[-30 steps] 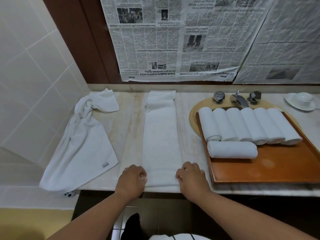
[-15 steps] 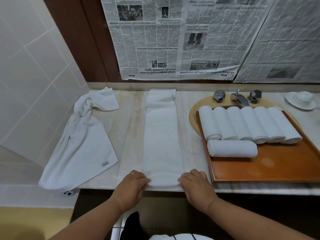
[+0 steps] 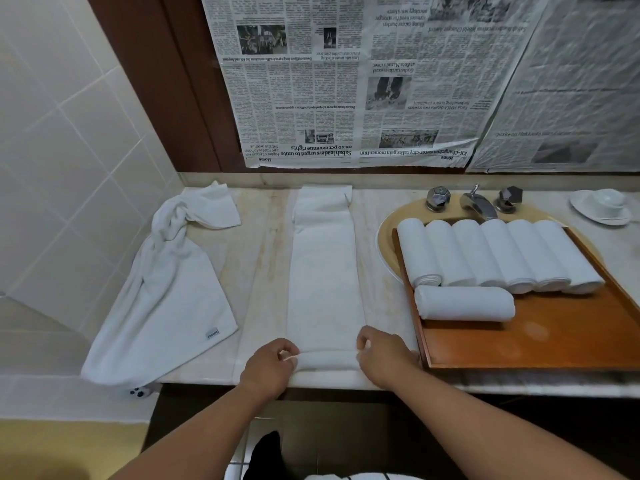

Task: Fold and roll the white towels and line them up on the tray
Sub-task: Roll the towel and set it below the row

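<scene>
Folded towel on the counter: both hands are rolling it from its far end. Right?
No: the head view shows the left hand and right hand rolling the folded towel from its near end, at the front edge of the counter.

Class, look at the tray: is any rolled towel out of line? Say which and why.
Yes. One rolled towel lies crosswise on the tray, in front of the row of six, which lie side by side lengthwise.

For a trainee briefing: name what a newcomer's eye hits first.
The left hand and right hand pinch the near end of the long folded towel, curled into a first roll, at the front edge of the counter. Right of it, seven rolled towels lie on the wooden tray. Upside-down newspaper hangs behind.
</scene>
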